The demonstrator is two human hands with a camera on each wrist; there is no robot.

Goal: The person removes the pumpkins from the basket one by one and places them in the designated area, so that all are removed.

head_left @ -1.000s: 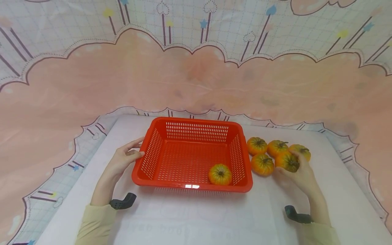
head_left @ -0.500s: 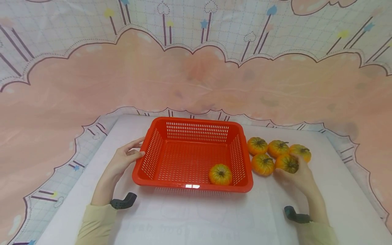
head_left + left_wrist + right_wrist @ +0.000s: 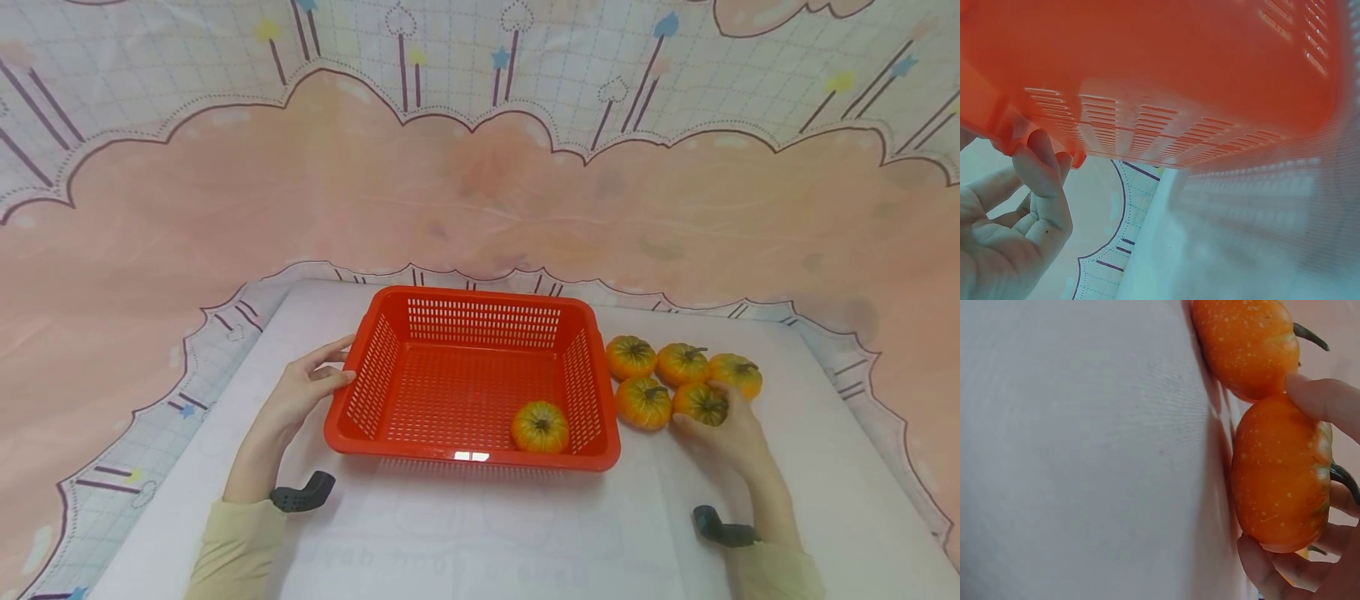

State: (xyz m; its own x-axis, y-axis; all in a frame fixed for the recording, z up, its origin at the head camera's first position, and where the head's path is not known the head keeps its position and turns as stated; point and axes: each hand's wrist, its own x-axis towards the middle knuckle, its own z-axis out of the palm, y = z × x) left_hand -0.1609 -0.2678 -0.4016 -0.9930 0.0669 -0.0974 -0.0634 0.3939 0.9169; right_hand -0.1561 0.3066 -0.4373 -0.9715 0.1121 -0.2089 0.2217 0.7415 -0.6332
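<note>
A red plastic basket [image 3: 420, 453] with slotted walls stands mid-table. My left hand [image 3: 294, 398] holds its left rim; in the left wrist view, the curled fingers [image 3: 1044, 187] meet the rim from below. One small orange-green pumpkin [image 3: 540, 427] lies in the basket's front right corner. On the right, my right hand [image 3: 741, 437] grips the near pumpkin [image 3: 699, 404] of a cluster. The right wrist view has this pumpkin [image 3: 1282, 475] between the thumb on one side and fingers on the other, close over the white surface.
Several more pumpkins sit right of the basket: two [image 3: 630, 358] [image 3: 643, 403] close along its wall, two others [image 3: 681, 364] [image 3: 737, 377] behind my right hand. The white table [image 3: 480, 533] ends at a patterned cloth backdrop [image 3: 480, 200]. Both wrists wear dark camera mounts.
My right hand and the pumpkin in its grip have shifted very slightly left and down in the head view. The left hand and the basket stay in place.
</note>
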